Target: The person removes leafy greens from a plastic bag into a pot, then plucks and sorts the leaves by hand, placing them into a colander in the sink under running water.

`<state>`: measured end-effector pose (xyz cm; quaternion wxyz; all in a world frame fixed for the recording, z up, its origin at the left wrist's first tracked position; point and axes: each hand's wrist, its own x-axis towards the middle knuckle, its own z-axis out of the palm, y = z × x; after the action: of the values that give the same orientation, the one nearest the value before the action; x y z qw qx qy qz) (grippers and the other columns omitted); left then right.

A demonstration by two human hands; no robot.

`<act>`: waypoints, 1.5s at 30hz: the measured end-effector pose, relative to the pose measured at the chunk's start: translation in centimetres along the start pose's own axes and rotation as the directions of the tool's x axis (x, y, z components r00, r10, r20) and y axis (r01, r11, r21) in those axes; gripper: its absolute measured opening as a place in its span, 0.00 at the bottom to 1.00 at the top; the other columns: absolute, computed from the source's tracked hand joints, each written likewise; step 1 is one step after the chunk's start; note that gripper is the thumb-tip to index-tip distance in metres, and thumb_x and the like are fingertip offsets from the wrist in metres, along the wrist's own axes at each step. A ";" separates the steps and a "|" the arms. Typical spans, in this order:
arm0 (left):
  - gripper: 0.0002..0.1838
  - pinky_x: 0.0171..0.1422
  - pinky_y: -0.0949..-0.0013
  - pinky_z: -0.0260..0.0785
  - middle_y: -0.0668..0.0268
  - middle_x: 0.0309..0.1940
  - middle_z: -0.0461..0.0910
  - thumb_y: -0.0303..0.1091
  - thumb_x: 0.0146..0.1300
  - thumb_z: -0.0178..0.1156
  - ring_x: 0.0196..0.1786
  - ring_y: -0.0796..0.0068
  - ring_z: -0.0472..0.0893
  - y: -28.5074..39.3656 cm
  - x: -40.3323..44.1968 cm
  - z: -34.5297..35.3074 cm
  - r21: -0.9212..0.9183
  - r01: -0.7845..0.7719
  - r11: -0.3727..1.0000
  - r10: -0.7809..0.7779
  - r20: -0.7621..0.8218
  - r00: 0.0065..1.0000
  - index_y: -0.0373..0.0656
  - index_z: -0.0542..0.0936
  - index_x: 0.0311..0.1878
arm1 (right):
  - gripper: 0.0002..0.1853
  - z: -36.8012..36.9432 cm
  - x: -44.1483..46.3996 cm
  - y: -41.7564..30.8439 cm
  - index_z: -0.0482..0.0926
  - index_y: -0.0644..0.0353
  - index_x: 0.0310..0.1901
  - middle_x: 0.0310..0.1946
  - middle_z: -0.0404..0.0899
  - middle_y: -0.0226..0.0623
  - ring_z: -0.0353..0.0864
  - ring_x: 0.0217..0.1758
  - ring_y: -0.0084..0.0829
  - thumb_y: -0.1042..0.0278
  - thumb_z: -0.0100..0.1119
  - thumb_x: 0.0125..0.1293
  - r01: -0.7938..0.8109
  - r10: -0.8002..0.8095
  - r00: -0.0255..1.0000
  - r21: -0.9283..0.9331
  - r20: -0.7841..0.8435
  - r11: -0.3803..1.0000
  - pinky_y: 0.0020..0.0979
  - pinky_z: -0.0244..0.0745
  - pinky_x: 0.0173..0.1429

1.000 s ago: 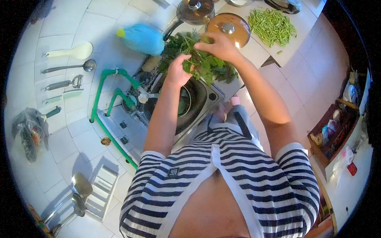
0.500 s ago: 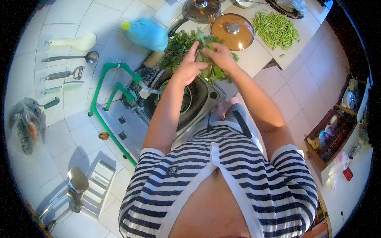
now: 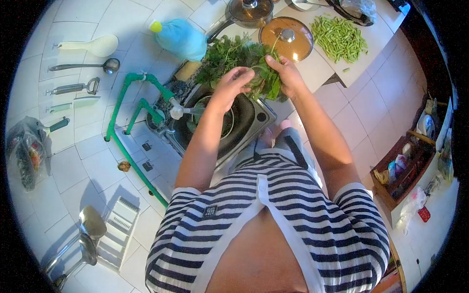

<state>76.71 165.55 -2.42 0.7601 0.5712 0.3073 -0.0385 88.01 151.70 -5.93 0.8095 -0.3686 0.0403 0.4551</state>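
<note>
My right hand (image 3: 290,78) is closed on a leafy green stem (image 3: 274,45), its thin end pointing up past the thumb and its leaves hanging below. My left hand (image 3: 229,88) is beside those leaves, fingers curled together; what they pinch, if anything, is hidden. Behind both hands a heap of leafy greens (image 3: 222,58) lies on the counter by the sink. Under my left forearm is the dark sink basin (image 3: 246,115), where a round bowl (image 3: 233,117) with some green in it is partly covered by the arm.
A green pipe with a tap (image 3: 177,110) reaches over the sink from the left. A blue bottle (image 3: 183,41) stands at the wall. Beyond the greens are a glass lid (image 3: 298,46), a lidded pot (image 3: 249,17) and cut green beans (image 3: 338,39). Utensils, including a ladle (image 3: 111,65), hang on the tiles.
My hands have moved apart, the right one shifting right and slightly down with the stem. My left hand has drawn down and its fingers have curled in.
</note>
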 end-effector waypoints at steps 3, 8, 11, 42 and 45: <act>0.13 0.36 0.76 0.69 0.67 0.37 0.78 0.33 0.58 0.61 0.35 0.80 0.76 -0.5 0.0 0.0 0.350 -0.078 0.934 0.091 -0.020 0.996 0.40 0.76 0.45 | 0.11 0.5 -0.5 -0.2 0.73 0.64 0.44 0.34 0.78 0.36 0.79 0.32 0.26 0.68 0.56 0.62 0.001 -0.001 1.000 -0.057 -0.012 0.998 0.30 0.77 0.37; 0.11 0.33 0.77 0.69 0.66 0.34 0.78 0.30 0.58 0.60 0.30 0.80 0.75 0.2 -0.3 -0.2 0.122 0.011 0.993 -0.007 -0.032 0.999 0.36 0.77 0.42 | 0.12 -0.5 0.0 0.4 0.72 0.64 0.44 0.35 0.78 0.35 0.78 0.33 0.25 0.67 0.55 0.62 0.008 -0.012 0.999 -0.093 -0.040 0.996 0.28 0.77 0.38; 0.10 0.33 0.77 0.70 0.66 0.32 0.78 0.28 0.59 0.58 0.30 0.80 0.75 0.1 -0.5 -0.3 0.098 0.001 0.995 0.001 -0.013 1.000 0.35 0.77 0.43 | 0.12 -0.8 0.0 0.6 0.72 0.65 0.44 0.36 0.77 0.36 0.78 0.34 0.27 0.67 0.55 0.63 0.021 -0.029 0.996 -0.105 -0.080 0.994 0.28 0.76 0.40; 0.15 0.49 0.62 0.68 0.56 0.43 0.73 0.32 0.55 0.58 0.44 0.59 0.75 -12.6 7.6 -2.2 0.811 -0.212 0.546 0.449 -0.069 0.891 0.43 0.75 0.47 | 0.19 -13.2 -0.4 7.2 0.77 0.67 0.34 0.30 0.79 0.38 0.73 0.31 0.27 0.54 0.55 0.62 -0.042 -0.226 0.668 -0.339 -0.709 0.940 0.28 0.69 0.39; 0.26 0.56 0.59 0.63 0.53 0.54 0.64 0.38 0.53 0.62 0.54 0.53 0.68 -10.9 10.4 0.2 0.923 -0.214 0.321 0.590 -0.018 0.807 0.47 0.69 0.56 | 0.26 -15.5 2.2 8.4 0.76 0.71 0.37 0.31 0.79 0.43 0.76 0.34 0.31 0.51 0.66 0.51 -0.139 -0.338 0.642 -0.537 -0.688 0.832 0.31 0.71 0.42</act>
<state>80.71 164.63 -16.90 0.2575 0.9364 0.2148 0.1032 87.06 146.01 -22.76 0.6013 -0.7402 0.2232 0.2019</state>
